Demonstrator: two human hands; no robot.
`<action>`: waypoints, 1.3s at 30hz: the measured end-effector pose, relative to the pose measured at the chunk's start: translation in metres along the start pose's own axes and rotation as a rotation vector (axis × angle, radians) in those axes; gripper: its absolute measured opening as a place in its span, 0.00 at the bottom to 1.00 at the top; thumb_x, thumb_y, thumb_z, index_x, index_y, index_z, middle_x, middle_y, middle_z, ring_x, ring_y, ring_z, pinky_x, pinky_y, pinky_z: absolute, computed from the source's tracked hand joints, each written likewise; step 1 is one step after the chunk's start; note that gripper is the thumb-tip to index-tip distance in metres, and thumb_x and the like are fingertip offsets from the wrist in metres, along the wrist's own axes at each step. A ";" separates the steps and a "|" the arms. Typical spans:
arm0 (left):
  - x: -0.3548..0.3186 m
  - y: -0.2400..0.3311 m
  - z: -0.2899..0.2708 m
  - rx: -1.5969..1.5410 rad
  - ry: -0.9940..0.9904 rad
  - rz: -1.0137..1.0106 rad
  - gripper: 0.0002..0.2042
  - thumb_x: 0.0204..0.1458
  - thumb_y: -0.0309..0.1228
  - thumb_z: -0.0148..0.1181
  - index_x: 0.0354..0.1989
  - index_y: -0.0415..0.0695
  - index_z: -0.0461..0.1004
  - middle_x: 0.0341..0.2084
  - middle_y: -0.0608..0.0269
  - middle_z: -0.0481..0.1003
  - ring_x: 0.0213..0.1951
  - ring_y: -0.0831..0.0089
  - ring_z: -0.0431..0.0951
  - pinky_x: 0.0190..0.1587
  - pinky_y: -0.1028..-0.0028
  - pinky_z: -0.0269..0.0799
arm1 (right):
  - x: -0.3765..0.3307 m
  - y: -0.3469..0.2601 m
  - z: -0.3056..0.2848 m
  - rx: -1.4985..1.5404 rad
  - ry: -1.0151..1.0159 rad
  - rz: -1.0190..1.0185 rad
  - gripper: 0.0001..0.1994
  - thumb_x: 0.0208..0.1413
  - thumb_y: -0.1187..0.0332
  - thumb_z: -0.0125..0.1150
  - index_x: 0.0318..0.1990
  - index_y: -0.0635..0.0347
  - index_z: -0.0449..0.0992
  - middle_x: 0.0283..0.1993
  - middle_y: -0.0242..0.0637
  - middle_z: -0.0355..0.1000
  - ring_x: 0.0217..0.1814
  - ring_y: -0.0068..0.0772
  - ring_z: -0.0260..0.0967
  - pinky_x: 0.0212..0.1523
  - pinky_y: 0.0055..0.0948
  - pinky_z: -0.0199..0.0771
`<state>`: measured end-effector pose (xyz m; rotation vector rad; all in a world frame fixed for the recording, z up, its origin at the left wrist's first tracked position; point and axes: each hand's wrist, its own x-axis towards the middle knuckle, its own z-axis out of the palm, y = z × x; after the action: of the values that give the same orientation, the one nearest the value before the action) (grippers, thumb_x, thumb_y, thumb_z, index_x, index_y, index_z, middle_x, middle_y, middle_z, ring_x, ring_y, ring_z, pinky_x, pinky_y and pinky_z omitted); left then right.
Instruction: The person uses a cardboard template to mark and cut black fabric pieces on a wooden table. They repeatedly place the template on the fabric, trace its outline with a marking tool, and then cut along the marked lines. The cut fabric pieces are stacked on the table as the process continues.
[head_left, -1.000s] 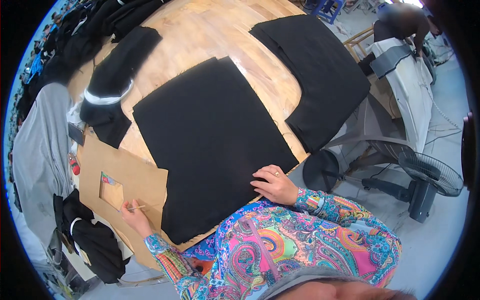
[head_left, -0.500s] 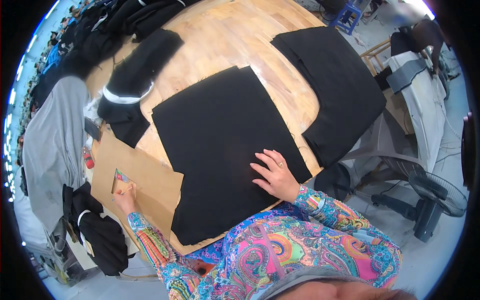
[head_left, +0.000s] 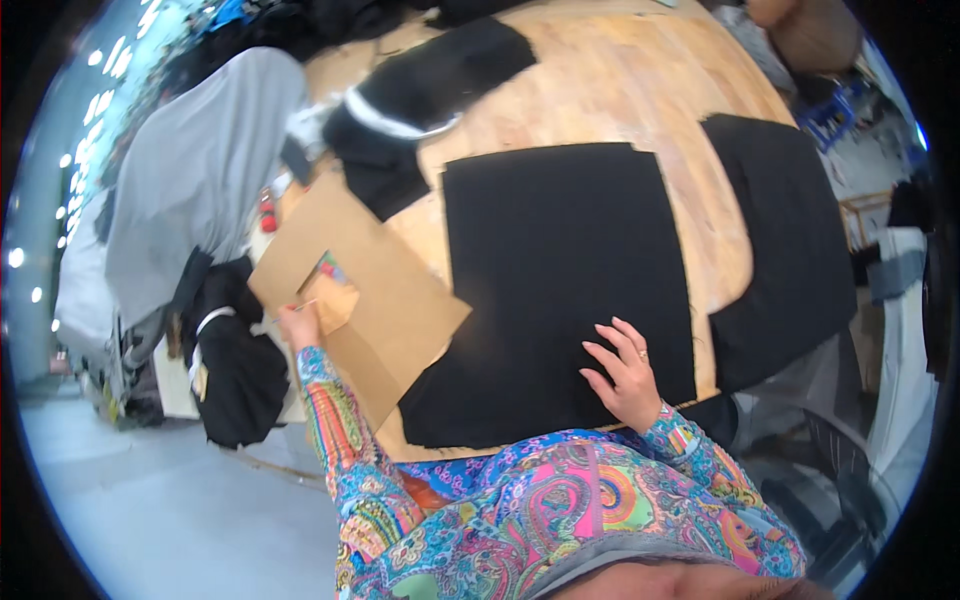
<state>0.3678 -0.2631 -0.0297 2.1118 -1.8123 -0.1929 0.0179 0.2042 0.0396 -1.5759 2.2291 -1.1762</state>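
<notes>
While the right hand [head_left: 628,372] lies flat with fingers spread on the near edge of the black fabric panel [head_left: 560,290], the left hand [head_left: 298,322] is pinched on the edge of a brown cardboard pattern [head_left: 385,285] overlapping the panel's left side. A second black panel [head_left: 800,250] lies to the right on the wooden table [head_left: 620,90]; a grey cover [head_left: 190,190] and dark garments [head_left: 235,365] crowd the left.

Bare wooden table [head_left: 640,90] lies open beyond the far edge of the large black fabric panel [head_left: 560,270], and a narrow bare strip runs between it and a second black panel [head_left: 800,250] to the right. To the left, a brown cardboard sheet [head_left: 390,290] overlaps the panel's edge, and a black garment with a white stripe [head_left: 410,110] blocks the far left corner.
</notes>
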 end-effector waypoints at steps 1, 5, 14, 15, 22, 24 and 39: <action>-0.006 0.005 -0.005 0.025 -0.033 -0.023 0.27 0.37 0.45 0.68 0.41 0.39 0.68 0.40 0.45 0.73 0.45 0.51 0.73 0.49 0.61 0.66 | 0.001 -0.001 0.002 -0.001 -0.013 0.002 0.17 0.43 0.71 0.65 0.44 0.61 0.74 0.53 0.43 0.64 0.61 0.50 0.55 0.59 0.44 0.58; -0.034 0.032 -0.033 0.101 -0.078 -0.095 0.30 0.36 0.47 0.68 0.44 0.41 0.68 0.44 0.49 0.72 0.49 0.53 0.71 0.51 0.58 0.65 | -0.002 0.002 0.014 -0.020 -0.051 0.004 0.17 0.43 0.72 0.65 0.43 0.62 0.74 0.53 0.43 0.65 0.62 0.49 0.55 0.59 0.43 0.58; -0.007 0.005 -0.040 -0.014 -0.034 -0.208 0.28 0.31 0.43 0.72 0.40 0.43 0.71 0.41 0.52 0.74 0.47 0.56 0.71 0.50 0.57 0.65 | -0.007 0.002 0.022 -0.116 -0.064 -0.009 0.15 0.42 0.74 0.64 0.41 0.62 0.75 0.51 0.42 0.66 0.60 0.47 0.57 0.59 0.46 0.58; -0.001 -0.003 -0.040 -0.050 0.028 -0.142 0.26 0.31 0.40 0.72 0.39 0.42 0.71 0.39 0.52 0.74 0.45 0.56 0.72 0.48 0.59 0.66 | -0.006 0.000 0.023 -0.117 -0.060 -0.011 0.15 0.42 0.74 0.64 0.41 0.61 0.75 0.51 0.42 0.66 0.60 0.47 0.57 0.59 0.46 0.58; -0.019 0.060 -0.128 -0.412 0.178 0.365 0.09 0.44 0.24 0.63 0.32 0.39 0.68 0.27 0.64 0.68 0.31 0.72 0.68 0.37 0.74 0.67 | -0.006 0.008 0.013 -0.134 -0.043 -0.003 0.15 0.41 0.72 0.64 0.40 0.60 0.75 0.50 0.41 0.66 0.59 0.46 0.58 0.59 0.45 0.58; -0.040 0.080 -0.181 -0.515 0.207 0.537 0.07 0.48 0.24 0.60 0.32 0.40 0.67 0.27 0.66 0.67 0.31 0.75 0.67 0.37 0.76 0.66 | -0.005 0.009 0.013 -0.096 -0.039 -0.015 0.15 0.42 0.71 0.64 0.40 0.59 0.75 0.49 0.40 0.66 0.58 0.46 0.59 0.58 0.45 0.58; -0.111 0.207 -0.244 -1.256 -0.277 0.426 0.07 0.53 0.22 0.54 0.39 0.44 0.67 0.36 0.62 0.72 0.38 0.74 0.74 0.41 0.75 0.73 | -0.011 0.009 -0.018 1.011 0.224 0.486 0.47 0.44 0.67 0.70 0.67 0.60 0.41 0.64 0.43 0.48 0.66 0.37 0.49 0.63 0.34 0.53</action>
<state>0.2357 -0.1370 0.2554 0.8318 -1.5190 -1.1744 0.0069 0.2238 0.0423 -0.4967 1.4871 -1.8930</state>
